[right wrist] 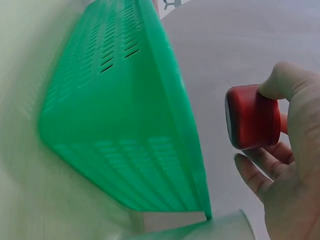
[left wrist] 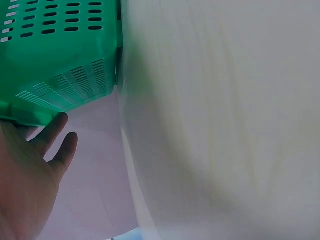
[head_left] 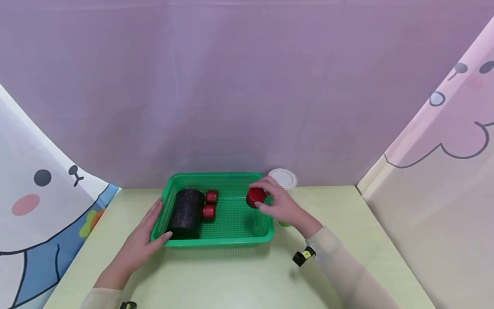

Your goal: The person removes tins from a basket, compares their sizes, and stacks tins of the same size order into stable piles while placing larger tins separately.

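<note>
In the head view, a green plastic basket (head_left: 216,243) stands on the table. My left hand (head_left: 140,242) holds its left rim near the front corner, thumb over the rim and the other fingers along the outside. The left wrist view shows two fingers (left wrist: 64,150) stretched past the rim. Above the basket's right end, my right hand (head_left: 283,206) pinches a small red round tin (head_left: 255,198) between thumb and fingers. The tin (right wrist: 252,116) is tilted on its side in the right wrist view. Inside the basket, a black cylinder (head_left: 187,212) lies left of two more red tins (head_left: 209,212).
A clear container with a white lid (head_left: 283,178) stands just beyond the basket's right side, partly hidden by my right hand. Something light green (head_left: 284,224) shows at its foot. Printed cloth walls (head_left: 247,94) close off the back and sides of the pale table (head_left: 216,279).
</note>
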Motion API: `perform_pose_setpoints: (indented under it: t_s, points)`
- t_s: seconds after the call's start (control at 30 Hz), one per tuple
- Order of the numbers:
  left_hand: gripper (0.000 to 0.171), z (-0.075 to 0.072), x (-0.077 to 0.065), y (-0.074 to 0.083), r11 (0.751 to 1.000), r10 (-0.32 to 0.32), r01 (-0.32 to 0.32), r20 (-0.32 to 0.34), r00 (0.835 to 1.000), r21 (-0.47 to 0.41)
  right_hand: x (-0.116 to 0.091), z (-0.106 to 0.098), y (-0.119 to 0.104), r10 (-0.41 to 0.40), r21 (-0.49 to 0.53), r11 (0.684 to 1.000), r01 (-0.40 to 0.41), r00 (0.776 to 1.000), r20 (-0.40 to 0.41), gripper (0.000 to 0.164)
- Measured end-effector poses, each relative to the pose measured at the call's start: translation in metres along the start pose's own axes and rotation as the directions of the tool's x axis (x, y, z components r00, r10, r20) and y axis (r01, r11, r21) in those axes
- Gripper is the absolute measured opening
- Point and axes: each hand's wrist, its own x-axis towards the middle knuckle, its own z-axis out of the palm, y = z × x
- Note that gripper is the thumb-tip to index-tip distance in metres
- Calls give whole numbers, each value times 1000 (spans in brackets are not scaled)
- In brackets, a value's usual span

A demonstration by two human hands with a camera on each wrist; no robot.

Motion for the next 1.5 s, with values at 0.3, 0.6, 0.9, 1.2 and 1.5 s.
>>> perform_pose_setpoints:
  t_s: [0.3,0.6,0.9,1.2,1.5]
  points:
    - [98,-1,0,0,1000,1,-1,5,1000,-1,-25,-15,9,20,5,1000,-20,996,-90,46]
    - [98,-1,0,0,1000,-17,17,22,1000,-1,-48,-27,23,128,0,992,-129,981,-148,43]
    - [98,-2,0,3,1000,-7,7,13,1000,-7,-64,-34,32,103,-45,992,-115,973,-208,39]
    - [98,0,0,-2,1000,-20,20,21,1000,-6,-79,-39,42,54,-64,995,-73,964,-259,42]
    - [97,1,0,-3,1000,-18,18,21,1000,-5,-88,-39,50,109,-60,989,-132,950,-293,42]
